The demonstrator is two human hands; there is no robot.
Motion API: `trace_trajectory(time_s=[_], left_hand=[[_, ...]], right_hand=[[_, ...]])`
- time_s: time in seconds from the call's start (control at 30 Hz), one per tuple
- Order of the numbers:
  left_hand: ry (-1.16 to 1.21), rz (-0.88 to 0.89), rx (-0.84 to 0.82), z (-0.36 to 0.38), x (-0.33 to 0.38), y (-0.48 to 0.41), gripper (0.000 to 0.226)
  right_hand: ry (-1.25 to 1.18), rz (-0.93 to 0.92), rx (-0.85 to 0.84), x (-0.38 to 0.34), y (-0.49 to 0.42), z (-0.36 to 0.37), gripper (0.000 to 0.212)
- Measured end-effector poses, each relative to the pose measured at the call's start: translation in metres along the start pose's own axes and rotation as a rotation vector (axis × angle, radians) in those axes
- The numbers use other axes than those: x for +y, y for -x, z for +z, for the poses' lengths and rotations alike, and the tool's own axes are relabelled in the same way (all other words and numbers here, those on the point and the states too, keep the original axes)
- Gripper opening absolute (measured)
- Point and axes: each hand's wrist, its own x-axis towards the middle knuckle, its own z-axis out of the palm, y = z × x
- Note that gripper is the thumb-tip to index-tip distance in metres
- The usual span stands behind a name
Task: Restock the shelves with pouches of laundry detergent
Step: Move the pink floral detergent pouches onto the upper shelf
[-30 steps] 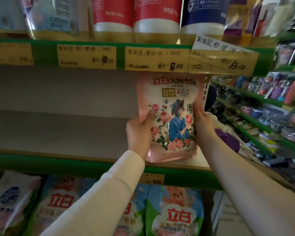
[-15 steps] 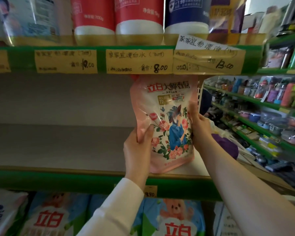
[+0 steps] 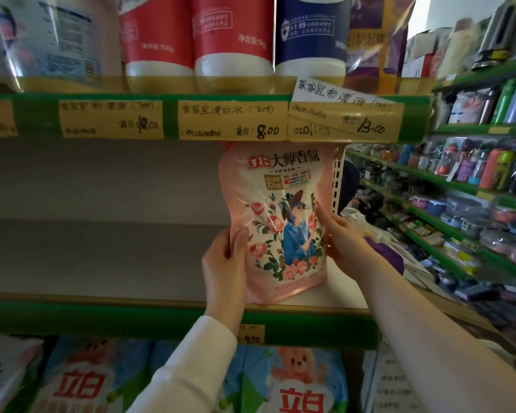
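Observation:
A pink laundry detergent pouch (image 3: 277,216) printed with roses and a figure in blue stands upright at the right end of the middle shelf (image 3: 102,305), its base on the shelf board near the front edge. My left hand (image 3: 225,263) grips its left edge, thumb on the front. My right hand (image 3: 340,236) holds its right edge, fingers curled round the side. The pouch's top reaches just under the shelf above.
The middle shelf left of the pouch holds nothing. Red and blue bottles (image 3: 233,34) stand on the upper shelf above handwritten price labels (image 3: 230,120). Blue and green pouches (image 3: 307,383) fill the shelf below. An aisle of small goods (image 3: 474,204) runs off to the right.
The pouch has come down slightly and now rests on the shelf board, more upright. Both hands kept hold of its sides; the view tilted up a little.

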Motion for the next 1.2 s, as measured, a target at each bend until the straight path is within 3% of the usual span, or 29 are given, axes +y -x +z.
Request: trace_trajectory(time_s=[0.13, 0.5, 1.0, 1.2], left_hand=[[0.066, -0.057, 0.031, 0.002, -0.001, -0.007, 0.019], [0.158, -0.250, -0.042, -0.003, 0.006, -0.033, 0.022], [0.172, -0.197, -0.075, -0.005, -0.007, -0.035, 0.020], [0.084, -0.290, -0.053, -0.010, 0.013, -0.031, 0.014]], right_hand=[[-0.132, 0.035, 0.037, 0.000, -0.001, 0.006, 0.026], [-0.321, -0.044, 0.372, 0.002, 0.034, 0.033, 0.013], [-0.285, -0.008, 0.357, 0.005, 0.037, 0.031, 0.012], [-0.277, 0.092, 0.392, -0.011, 0.049, 0.034, 0.018]])
